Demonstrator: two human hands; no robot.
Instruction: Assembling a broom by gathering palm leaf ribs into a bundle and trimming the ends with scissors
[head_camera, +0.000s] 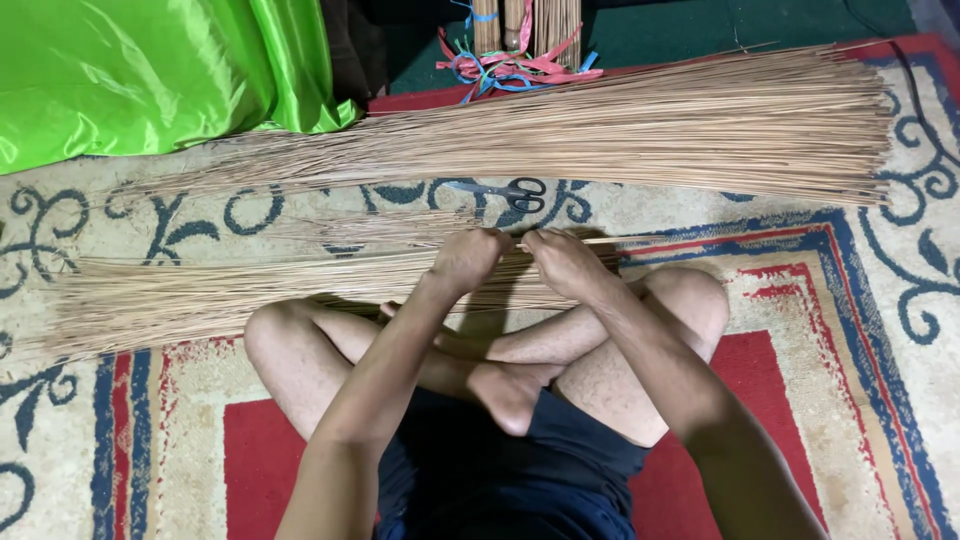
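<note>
Head view: two hands (518, 260) grip one stick bundle (200, 290); one scissors (505, 192).

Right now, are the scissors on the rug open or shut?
Shut, it seems. The scissors lie flat on the rug, blades together in one thin line, the two black handle loops side by side, beyond both hands.

A bundle of thin tan sticks (230, 290) lies flat across the crossed legs (tips fanning leftward)

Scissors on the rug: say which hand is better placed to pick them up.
Right, probably. The scissors lie just beyond the right hand, handles toward that side. The left hand sits slightly farther. Both hands grip the thin stick bundle.
</note>
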